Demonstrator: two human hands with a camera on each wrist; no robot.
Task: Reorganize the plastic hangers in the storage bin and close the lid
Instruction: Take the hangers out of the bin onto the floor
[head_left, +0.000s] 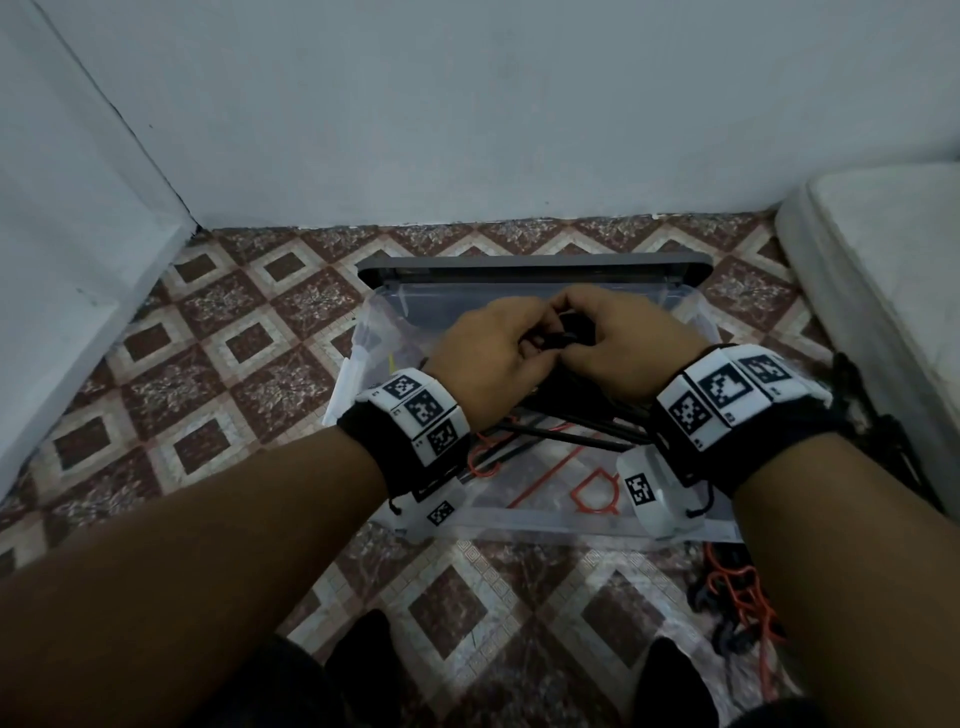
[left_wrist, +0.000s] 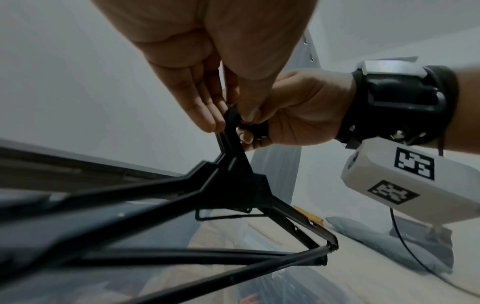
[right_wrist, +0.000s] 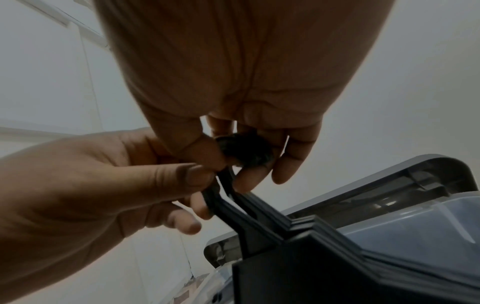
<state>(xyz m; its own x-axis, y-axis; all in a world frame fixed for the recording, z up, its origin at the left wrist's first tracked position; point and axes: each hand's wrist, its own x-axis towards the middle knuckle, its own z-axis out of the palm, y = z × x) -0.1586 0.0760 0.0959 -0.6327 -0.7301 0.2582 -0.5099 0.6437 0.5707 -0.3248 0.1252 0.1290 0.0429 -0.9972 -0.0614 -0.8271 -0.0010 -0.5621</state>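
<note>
A clear plastic storage bin (head_left: 519, 526) stands open on the tiled floor. Its grey lid (head_left: 519, 262) stands on edge behind it. Over the bin, both hands hold a bunch of black plastic hangers (head_left: 582, 410) by the top. My left hand (head_left: 522, 340) pinches the hanger necks (left_wrist: 233, 144) between thumb and fingers. My right hand (head_left: 574, 332) curls its fingers round the hooks (right_wrist: 244, 152). The hanger bodies (left_wrist: 233, 185) slope down into the bin. Orange hangers (head_left: 592, 491) lie on the bin's bottom.
More orange and black hangers (head_left: 737, 597) lie tangled on the floor right of the bin. A white padded block (head_left: 883, 291) borders the right side. White walls close off the back and left. My feet (head_left: 363, 660) stand on the tiles in front of the bin.
</note>
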